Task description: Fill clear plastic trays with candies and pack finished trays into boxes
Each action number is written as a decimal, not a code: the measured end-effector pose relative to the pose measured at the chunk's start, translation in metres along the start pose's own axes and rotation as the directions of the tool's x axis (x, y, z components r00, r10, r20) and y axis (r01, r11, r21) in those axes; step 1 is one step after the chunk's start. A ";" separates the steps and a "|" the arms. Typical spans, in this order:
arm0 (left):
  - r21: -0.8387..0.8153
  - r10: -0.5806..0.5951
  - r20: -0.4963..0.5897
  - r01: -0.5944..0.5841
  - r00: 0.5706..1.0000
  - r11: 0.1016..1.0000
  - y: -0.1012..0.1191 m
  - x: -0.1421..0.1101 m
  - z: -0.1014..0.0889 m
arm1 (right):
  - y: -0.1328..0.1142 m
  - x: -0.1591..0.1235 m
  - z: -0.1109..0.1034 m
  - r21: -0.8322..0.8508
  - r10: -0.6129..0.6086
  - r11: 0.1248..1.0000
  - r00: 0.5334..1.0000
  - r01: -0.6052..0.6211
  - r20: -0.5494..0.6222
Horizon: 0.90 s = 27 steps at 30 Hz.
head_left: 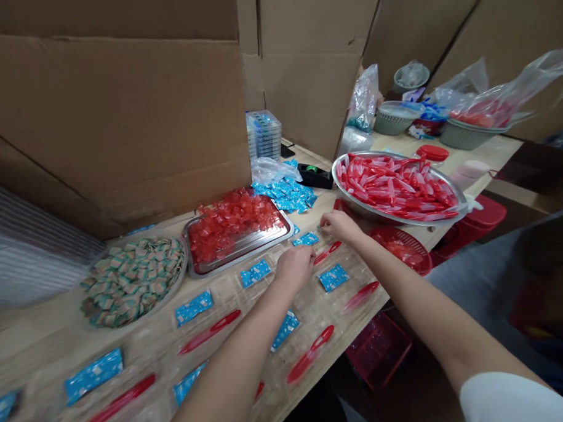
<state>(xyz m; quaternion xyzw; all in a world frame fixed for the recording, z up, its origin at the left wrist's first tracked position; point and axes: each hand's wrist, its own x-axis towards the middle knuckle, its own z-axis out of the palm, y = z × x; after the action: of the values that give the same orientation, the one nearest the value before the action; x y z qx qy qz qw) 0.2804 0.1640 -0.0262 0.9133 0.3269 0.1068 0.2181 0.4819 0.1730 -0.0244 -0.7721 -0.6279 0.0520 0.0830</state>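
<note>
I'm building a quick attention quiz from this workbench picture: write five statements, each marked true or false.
1. The metal tray holds red pieces. True.
2. The round metal bowl is filled with blue packets. False: the round metal bowl is filled with red-and-pink pieces.
3. The right hand is nearer that bowl than the left hand. True.
4. Green-and-tan packets lie right of the tray. False: they lie left of it.
5. Both forearms are bare. True.
</note>
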 end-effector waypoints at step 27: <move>-0.405 -0.505 -0.393 0.349 0.768 0.845 -0.198 -0.291 -0.154 | -0.407 0.060 0.071 0.107 -0.677 0.736 0.729 0.669 0.099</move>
<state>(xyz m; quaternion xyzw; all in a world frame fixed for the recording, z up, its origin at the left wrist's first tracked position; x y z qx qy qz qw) -0.1029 0.1647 0.0019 0.7108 0.5514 0.3287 0.2875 0.0898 0.3168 -0.0136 -0.4839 -0.8669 0.0892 0.0794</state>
